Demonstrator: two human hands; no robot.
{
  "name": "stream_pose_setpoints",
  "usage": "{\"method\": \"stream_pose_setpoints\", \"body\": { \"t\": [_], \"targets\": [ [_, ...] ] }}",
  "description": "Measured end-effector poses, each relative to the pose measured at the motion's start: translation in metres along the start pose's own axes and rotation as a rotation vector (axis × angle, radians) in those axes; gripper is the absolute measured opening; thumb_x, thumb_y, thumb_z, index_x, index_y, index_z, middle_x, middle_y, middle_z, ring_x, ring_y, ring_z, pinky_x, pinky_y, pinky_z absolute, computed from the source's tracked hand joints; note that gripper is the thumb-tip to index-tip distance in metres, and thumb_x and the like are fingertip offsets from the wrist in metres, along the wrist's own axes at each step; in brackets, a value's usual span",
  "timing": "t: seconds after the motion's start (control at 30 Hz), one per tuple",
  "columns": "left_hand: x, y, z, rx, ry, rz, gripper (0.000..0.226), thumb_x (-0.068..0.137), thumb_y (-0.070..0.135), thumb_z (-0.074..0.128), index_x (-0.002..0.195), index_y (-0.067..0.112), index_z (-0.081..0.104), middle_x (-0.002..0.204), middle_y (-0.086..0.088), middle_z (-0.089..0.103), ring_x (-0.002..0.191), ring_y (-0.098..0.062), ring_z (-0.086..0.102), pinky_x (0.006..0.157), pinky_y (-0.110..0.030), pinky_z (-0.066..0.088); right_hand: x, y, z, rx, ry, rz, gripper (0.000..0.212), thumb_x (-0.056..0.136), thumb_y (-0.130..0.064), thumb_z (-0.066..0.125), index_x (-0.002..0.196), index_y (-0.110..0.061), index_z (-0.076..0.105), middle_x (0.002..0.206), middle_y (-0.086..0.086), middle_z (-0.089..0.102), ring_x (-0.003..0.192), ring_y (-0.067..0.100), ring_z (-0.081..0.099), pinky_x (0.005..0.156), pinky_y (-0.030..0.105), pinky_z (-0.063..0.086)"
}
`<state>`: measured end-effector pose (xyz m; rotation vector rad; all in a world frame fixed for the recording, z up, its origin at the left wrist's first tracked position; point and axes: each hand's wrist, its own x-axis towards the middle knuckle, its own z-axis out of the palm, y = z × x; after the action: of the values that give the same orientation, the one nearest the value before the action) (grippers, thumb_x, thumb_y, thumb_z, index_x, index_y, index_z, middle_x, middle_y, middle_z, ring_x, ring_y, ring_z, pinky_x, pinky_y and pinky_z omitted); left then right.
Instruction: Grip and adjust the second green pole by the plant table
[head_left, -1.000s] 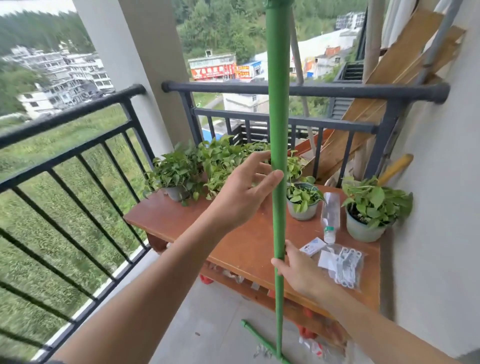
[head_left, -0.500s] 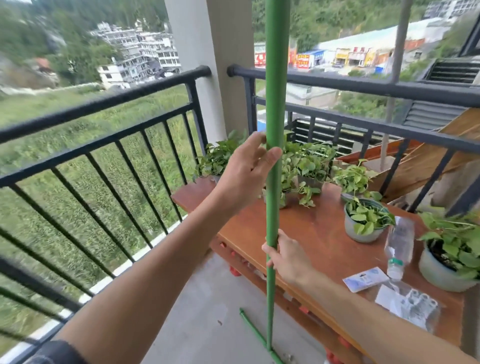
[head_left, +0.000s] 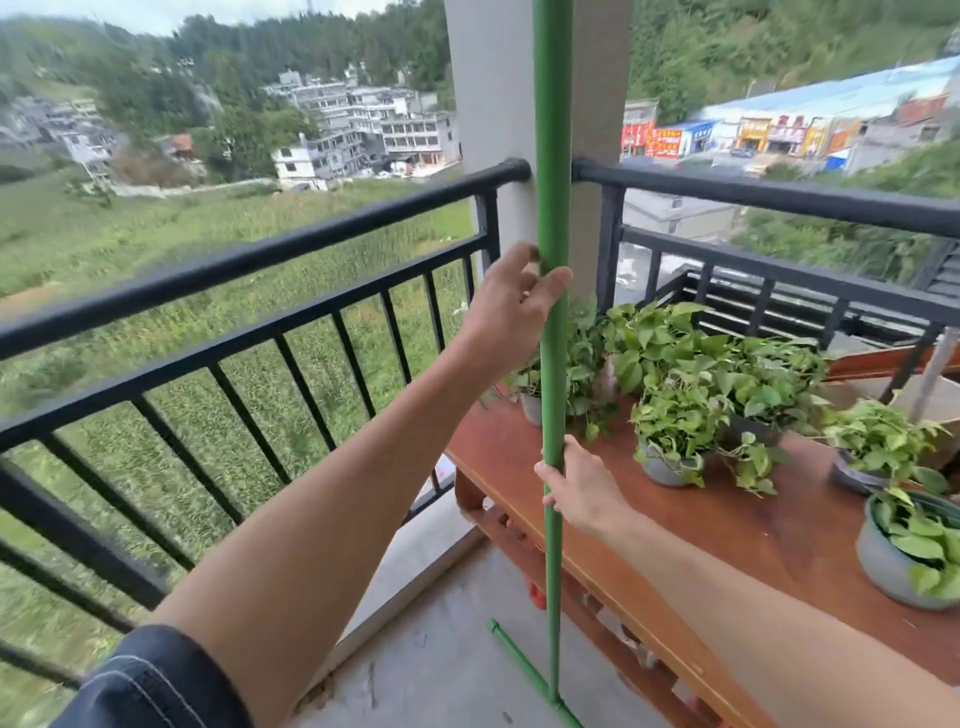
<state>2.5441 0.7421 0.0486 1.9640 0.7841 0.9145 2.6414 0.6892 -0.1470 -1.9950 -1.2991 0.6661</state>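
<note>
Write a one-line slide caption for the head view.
Left hand and right hand grip an upright green pole beside the black balcony railing.

Bare forearms; the left arm (head_left: 322, 519) wears a dark, light-stitched short sleeve (head_left: 156, 680).

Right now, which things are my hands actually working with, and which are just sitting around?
In use:
green pole, gripped by left hand and right hand
green base bar on the floor

Just sitting around:
potted plants
wooden table
black railing
</note>
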Motion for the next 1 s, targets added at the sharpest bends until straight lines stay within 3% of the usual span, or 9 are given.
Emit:
{"method": "stream_pose_setpoints", "body": {
  "t": [0.23,0.5,0.67,1.0],
  "targets": [
    [0.048,-0.041,-0.041,0.051,0.048,-0.055,0.024,0.095,0.027,0.048,0.108,0.007,0.051,0.098,-0.027,0.069,0.092,-0.042,0.067,0.08,-0.057,0.054,0.071,-0.027,0.033,0.02,-0.069,-0.021,0.013,0.095,-0.027,0.055,0.099,-0.015,0.051,0.079,0.003,0.07,0.067,0.019,0.074,0.078,0.046,0.06],
    [0.11,-0.086,-0.069,0.09,0.113,-0.154,0.019,0.096,0.025,0.047,0.109,0.011,0.051,0.102,-0.021,0.069,0.097,-0.032,0.066,0.089,-0.052,0.052,0.161,-0.043,0.061,0.045,-0.183,-0.065,0.011,0.095,-0.025,0.055,0.099,-0.015,0.051,0.08,0.006,0.068,0.069,0.023,0.073,0.071,0.047,0.061],
    [0.141,-0.109,-0.087,0.097,0.159,-0.213,0.026,0.096,0.024,0.047,0.118,0.011,0.05,0.11,-0.016,0.067,0.102,-0.026,0.064,0.089,-0.042,0.052,0.209,-0.055,0.079,0.041,-0.245,-0.097,0.013,0.094,-0.027,0.055,0.102,-0.018,0.052,0.086,0.007,0.069,0.075,0.025,0.072,0.075,0.049,0.059],
    [0.17,-0.129,-0.115,0.094,0.26,-0.303,0.029,0.095,0.026,0.049,0.121,0.015,0.051,0.118,-0.013,0.066,0.107,-0.025,0.063,0.097,-0.05,0.049,0.248,-0.073,0.098,0.084,-0.277,-0.175,0.012,0.096,-0.027,0.054,0.104,-0.018,0.051,0.079,0.006,0.07,0.067,0.02,0.071,0.071,0.045,0.06]
  ]
}}
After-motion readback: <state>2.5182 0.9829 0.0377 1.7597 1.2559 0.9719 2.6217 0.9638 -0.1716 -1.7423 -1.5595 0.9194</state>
